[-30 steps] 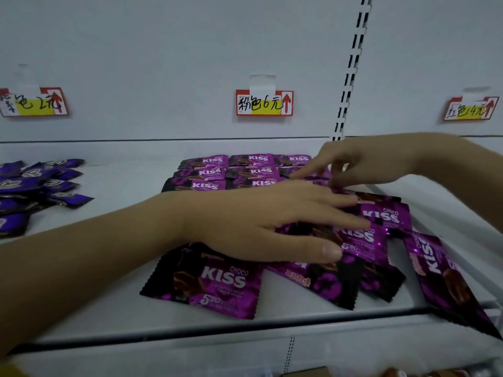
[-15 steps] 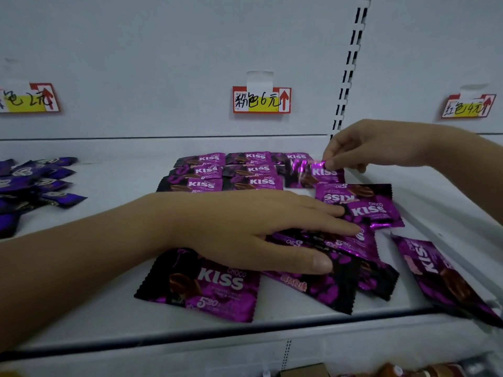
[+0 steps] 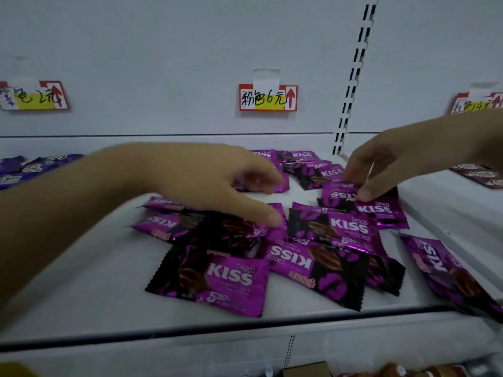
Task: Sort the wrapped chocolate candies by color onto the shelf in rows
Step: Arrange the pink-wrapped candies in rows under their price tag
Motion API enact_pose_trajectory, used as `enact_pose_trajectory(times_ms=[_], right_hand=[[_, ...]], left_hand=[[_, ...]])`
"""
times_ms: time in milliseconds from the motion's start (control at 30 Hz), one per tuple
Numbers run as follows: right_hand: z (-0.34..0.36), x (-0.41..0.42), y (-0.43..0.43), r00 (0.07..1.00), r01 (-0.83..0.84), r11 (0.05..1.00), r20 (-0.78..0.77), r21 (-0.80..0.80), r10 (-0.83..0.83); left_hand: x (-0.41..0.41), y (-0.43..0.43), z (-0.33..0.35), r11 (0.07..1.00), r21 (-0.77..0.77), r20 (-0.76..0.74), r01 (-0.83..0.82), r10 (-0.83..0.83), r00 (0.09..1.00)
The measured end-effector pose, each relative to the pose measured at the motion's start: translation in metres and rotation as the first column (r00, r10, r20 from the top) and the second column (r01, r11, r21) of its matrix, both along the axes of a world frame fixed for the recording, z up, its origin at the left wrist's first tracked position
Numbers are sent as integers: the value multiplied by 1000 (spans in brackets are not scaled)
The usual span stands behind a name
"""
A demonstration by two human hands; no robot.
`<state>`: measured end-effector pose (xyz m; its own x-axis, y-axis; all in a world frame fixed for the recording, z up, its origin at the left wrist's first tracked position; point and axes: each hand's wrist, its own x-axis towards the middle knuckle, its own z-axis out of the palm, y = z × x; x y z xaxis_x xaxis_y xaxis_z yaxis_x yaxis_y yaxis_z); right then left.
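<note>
Blue-purple candies (image 3: 24, 170) lie at the far left of the white shelf (image 3: 81, 281). Your left hand (image 3: 201, 178) is blurred, its thumb spread wide and its fingertips at a magenta KISS packet (image 3: 261, 183); whether they grip it cannot be told. Loose magenta packets (image 3: 234, 278) overlap mid-shelf. Your right hand (image 3: 392, 164) pinches an upside-down packet (image 3: 340, 193) between thumb and fingers.

single head-worn view, wide-angle, looking forward and slightly down onto the white shelf (image 3: 81, 281) from close range, facing its back panel (image 3: 190, 50); both forearms enter from the lower left and right edges.
</note>
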<state>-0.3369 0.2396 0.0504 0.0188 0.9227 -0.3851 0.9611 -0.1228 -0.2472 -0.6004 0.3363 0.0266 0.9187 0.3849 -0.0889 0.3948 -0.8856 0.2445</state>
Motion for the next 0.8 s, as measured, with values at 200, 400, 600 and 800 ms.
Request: enact_pose_trajectory(times_ms=[200, 400, 600, 800], right_hand=[[4, -36, -7, 977, -112, 945, -138, 306, 161], [-13, -92, 5, 953, -236, 909, -101, 345, 286], [-8, -93, 26, 932, -176, 964, -282, 199, 229], [5, -80, 50, 933, -4, 965, -347, 262, 98]], left_hand=[[-14, 24, 2, 946, -234, -131, -225, 199, 971], [-18, 20, 15, 957, -267, -196, -110, 58, 979], [-38, 35, 31, 962, -154, -140, -227, 206, 968], [-48, 50, 28, 918, -61, -367, -391, 344, 864]])
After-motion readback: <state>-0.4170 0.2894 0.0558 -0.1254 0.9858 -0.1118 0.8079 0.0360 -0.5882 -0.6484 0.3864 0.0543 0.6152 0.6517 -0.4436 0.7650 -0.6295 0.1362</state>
